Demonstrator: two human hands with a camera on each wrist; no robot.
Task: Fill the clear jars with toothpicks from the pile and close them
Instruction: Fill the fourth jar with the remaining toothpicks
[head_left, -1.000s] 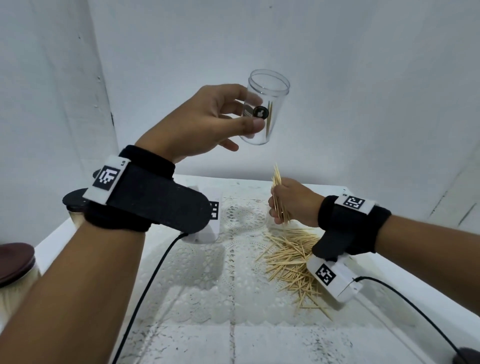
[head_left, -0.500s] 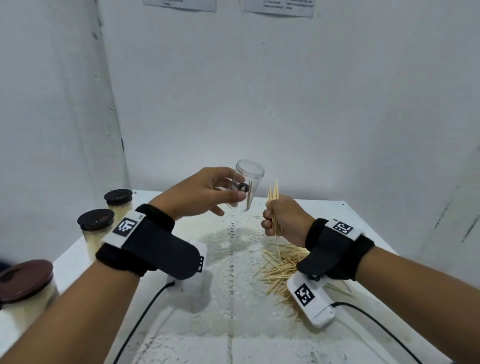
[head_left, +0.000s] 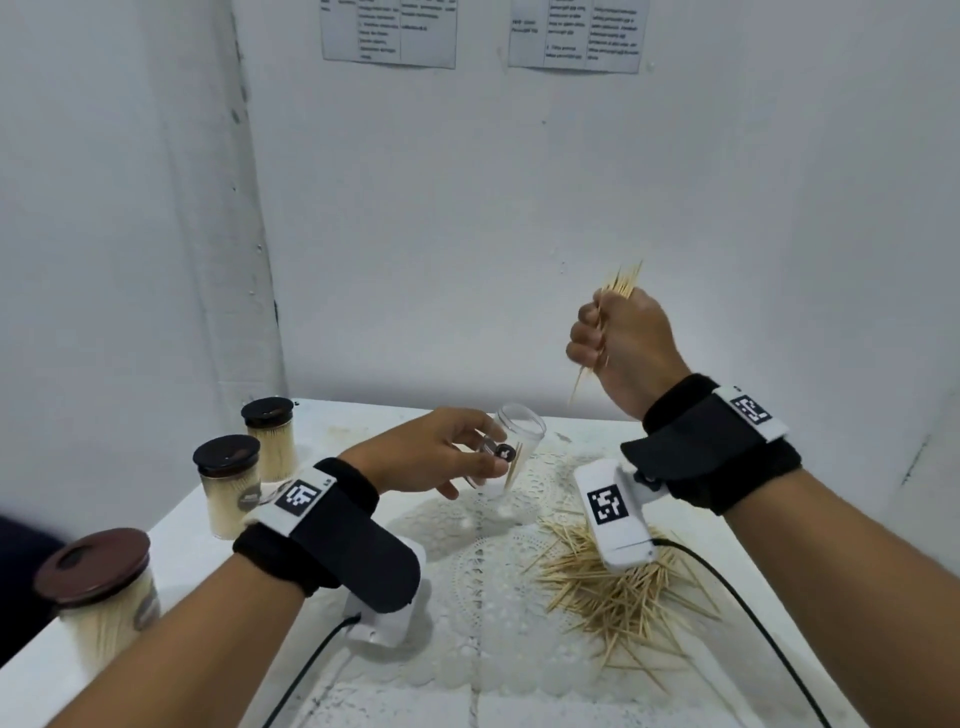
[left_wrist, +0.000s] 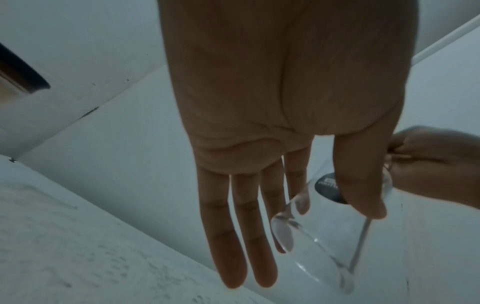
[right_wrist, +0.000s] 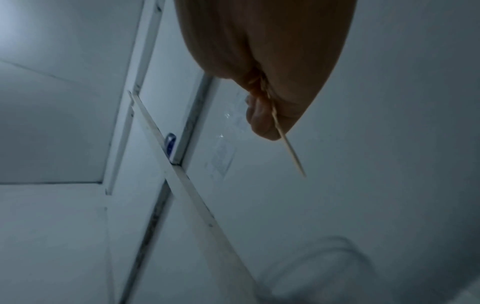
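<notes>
My left hand (head_left: 467, 457) holds a clear open jar (head_left: 514, 441) tilted just above the table, thumb (left_wrist: 363, 191) and forefinger pinching its wall near a dark round label; one or two toothpicks lie inside. My right hand (head_left: 618, 343) is raised high to the right of the jar, fist closed around a bundle of toothpicks (head_left: 621, 283) whose tips stick out above and below. One toothpick (right_wrist: 291, 152) juts from the fist in the right wrist view. The loose toothpick pile (head_left: 618, 597) lies on the lace mat under my right wrist.
Three filled jars with dark brown lids stand along the table's left edge: far (head_left: 270, 436), middle (head_left: 228, 483), near (head_left: 104, 592). White walls close in behind and left. Wrist camera cables trail toward the front edge of the white table (head_left: 395, 696).
The left hand has lowered the jar from high up down near the table. The right hand has lifted the toothpick bundle up and to the right, away from the pile.
</notes>
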